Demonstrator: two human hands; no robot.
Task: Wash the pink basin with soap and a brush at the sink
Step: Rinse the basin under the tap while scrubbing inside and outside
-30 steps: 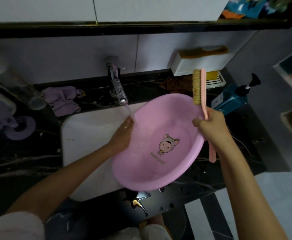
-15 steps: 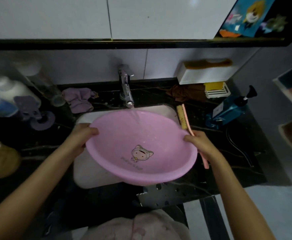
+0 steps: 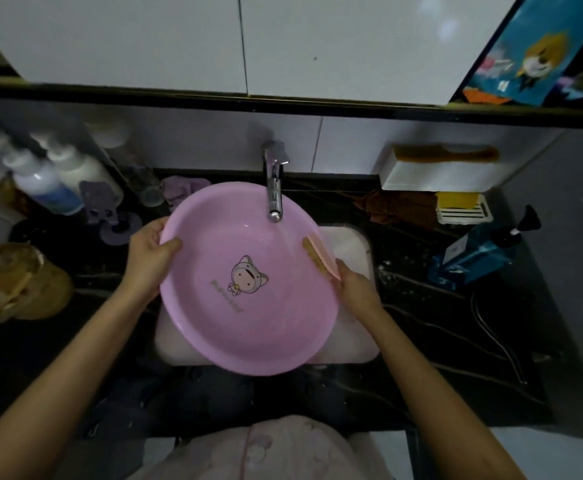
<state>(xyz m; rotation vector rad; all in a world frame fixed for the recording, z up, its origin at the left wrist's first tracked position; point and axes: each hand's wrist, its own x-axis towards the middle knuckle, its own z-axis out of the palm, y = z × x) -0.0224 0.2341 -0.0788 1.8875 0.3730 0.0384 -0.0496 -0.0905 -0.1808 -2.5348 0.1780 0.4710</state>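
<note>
I read the left hand as gripping the pink basin: thumb hooked over the left rim, fingers curled beneath it. The right hand grips the brush by its handle at the right rim. Its fingers are hidden, so I cannot tell whether they also hold the rim. The bristles lie against the inner wall. The basin is held over the white sink, its far side under the faucet, amid a dark countertop.
</note>
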